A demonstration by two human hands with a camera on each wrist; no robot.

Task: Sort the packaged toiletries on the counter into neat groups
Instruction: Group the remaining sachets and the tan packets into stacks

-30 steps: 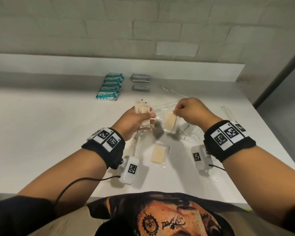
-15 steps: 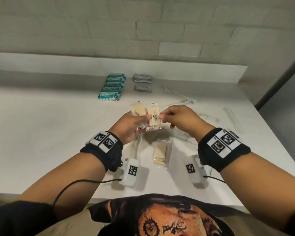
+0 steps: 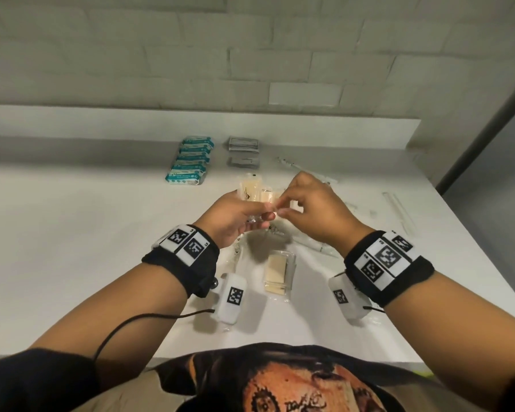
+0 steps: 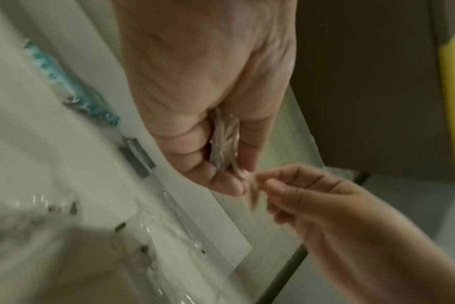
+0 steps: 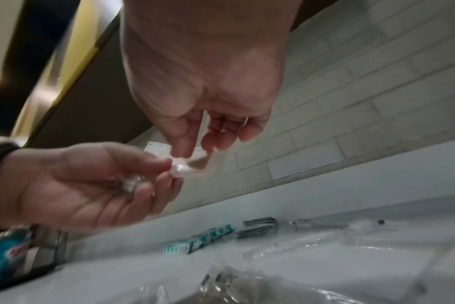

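Observation:
My left hand [image 3: 257, 214] grips a small bunch of clear-wrapped beige packets [image 3: 250, 191] above the white counter [image 3: 72, 233]. My right hand [image 3: 281, 208] pinches the edge of one more beige packet [image 3: 295, 205] and holds it against that bunch. In the left wrist view the bunch [image 4: 225, 142] sits between thumb and curled fingers, and the right hand [image 4: 262, 183] pinches a packet edge [image 4: 251, 197]. The right wrist view shows the pinched packet [image 5: 186, 169] between both hands. Another beige packet [image 3: 278, 272] lies on the counter below my hands.
A row of teal packets [image 3: 191, 160] lies at the back of the counter, with two small piles of grey sachets [image 3: 243, 151] beside it. Clear-wrapped long items [image 3: 399, 209] are scattered to the right. The counter's right edge drops off near them.
My right hand has carried its beige packet leftward to the bunch in my left hand. Both hands now meet, slightly farther from me.

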